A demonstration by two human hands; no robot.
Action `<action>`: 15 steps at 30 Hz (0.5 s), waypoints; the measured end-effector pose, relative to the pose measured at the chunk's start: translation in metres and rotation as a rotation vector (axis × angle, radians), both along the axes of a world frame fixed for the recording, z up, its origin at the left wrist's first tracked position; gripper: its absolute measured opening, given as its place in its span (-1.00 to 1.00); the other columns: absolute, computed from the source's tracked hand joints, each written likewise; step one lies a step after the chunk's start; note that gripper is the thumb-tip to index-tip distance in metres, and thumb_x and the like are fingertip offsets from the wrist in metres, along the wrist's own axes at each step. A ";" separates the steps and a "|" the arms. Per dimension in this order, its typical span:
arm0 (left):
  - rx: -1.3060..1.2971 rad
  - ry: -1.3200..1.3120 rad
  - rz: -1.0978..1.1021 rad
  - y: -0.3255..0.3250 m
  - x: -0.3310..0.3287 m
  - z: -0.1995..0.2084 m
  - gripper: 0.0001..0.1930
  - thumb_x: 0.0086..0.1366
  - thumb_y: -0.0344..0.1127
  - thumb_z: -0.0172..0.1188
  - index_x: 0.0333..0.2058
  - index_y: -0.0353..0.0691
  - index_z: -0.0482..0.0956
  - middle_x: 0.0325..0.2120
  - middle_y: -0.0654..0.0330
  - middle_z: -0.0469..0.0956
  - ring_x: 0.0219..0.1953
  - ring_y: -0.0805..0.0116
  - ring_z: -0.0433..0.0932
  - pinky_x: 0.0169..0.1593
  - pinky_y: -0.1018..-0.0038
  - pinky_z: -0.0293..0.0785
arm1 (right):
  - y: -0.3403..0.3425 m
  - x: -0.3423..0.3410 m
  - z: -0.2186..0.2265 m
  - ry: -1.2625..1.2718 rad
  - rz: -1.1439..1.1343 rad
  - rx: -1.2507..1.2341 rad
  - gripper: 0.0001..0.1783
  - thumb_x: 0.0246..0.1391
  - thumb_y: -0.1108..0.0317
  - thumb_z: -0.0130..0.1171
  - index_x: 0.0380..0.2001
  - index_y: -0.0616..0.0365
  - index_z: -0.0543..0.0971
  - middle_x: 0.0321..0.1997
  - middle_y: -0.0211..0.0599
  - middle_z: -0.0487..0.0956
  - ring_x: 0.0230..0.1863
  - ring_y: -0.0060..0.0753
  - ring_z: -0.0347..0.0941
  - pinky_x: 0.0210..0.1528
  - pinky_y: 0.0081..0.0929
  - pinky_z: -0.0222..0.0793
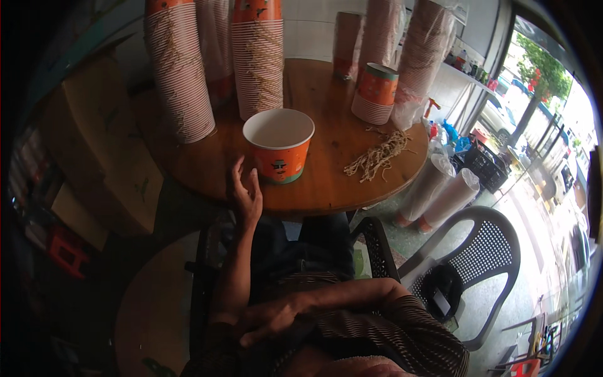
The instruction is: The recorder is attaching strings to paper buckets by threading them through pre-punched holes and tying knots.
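An orange paper bucket (278, 158) with a white inside and a green base stands upright on the round wooden table (317, 200), near its front edge. Just left of it my left hand (245, 191) is raised, fingers apart and holding nothing; a small gap seems to separate it from the bucket. My right arm crosses my body, and my right hand (273, 317) lies over my left arm near the elbow, its fingers partly in shadow. Tall nested stacks of buckets (179, 72) rise behind, with tan strands along their sides.
A tangle of tan strands (380, 154) lies right on the table, before a short bucket stack (374, 100). Plastic-wrapped stacks (427, 56) stand behind and on the floor (449, 201). A grey plastic chair (483, 245) is at my right, cardboard boxes (103, 138) at left.
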State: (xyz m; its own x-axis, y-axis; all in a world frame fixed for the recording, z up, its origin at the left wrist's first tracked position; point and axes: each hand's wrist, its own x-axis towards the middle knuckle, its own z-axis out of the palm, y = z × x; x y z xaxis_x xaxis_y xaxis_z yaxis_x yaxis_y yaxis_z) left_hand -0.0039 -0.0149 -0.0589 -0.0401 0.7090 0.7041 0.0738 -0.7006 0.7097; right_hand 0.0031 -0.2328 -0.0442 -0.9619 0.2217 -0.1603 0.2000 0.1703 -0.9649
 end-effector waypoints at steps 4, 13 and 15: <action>0.000 -0.022 -0.033 -0.002 0.002 0.003 -0.57 0.53 -0.34 0.09 0.31 -0.24 0.34 0.23 -0.11 0.44 0.28 0.03 0.43 0.31 0.19 0.36 | -0.003 -0.003 -0.013 0.217 -0.051 0.002 -0.44 0.52 -0.03 -0.17 -0.36 0.21 0.53 -0.56 -0.37 0.46 -0.48 -0.48 0.43 -0.38 -0.39 0.39; 0.005 0.044 0.009 -0.003 0.000 0.007 -0.56 0.52 -0.30 0.11 0.30 -0.24 0.35 0.21 -0.10 0.46 0.26 -0.05 0.47 0.27 0.16 0.43 | 0.001 0.002 0.025 0.169 -0.004 0.039 -0.45 0.52 -0.01 -0.16 -0.38 0.21 0.54 -0.57 -0.35 0.48 -0.50 -0.43 0.45 -0.37 -0.39 0.43; 0.011 0.039 0.015 -0.005 0.001 0.009 -0.56 0.52 -0.30 0.11 0.30 -0.24 0.34 0.22 -0.11 0.46 0.26 -0.04 0.47 0.26 0.18 0.44 | -0.002 0.002 0.019 0.250 -0.033 0.076 -0.45 0.52 -0.02 -0.16 -0.32 0.22 0.57 -0.54 -0.33 0.51 -0.47 -0.41 0.47 -0.34 -0.39 0.46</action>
State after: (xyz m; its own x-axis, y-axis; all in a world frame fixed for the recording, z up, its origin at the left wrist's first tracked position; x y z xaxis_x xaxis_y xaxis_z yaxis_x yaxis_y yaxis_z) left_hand -0.0028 -0.0194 -0.0504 -0.0229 0.7007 0.7131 0.1122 -0.7070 0.6982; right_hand 0.0053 -0.2351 -0.0255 -0.9614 0.2564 0.0997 -0.0362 0.2416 -0.9697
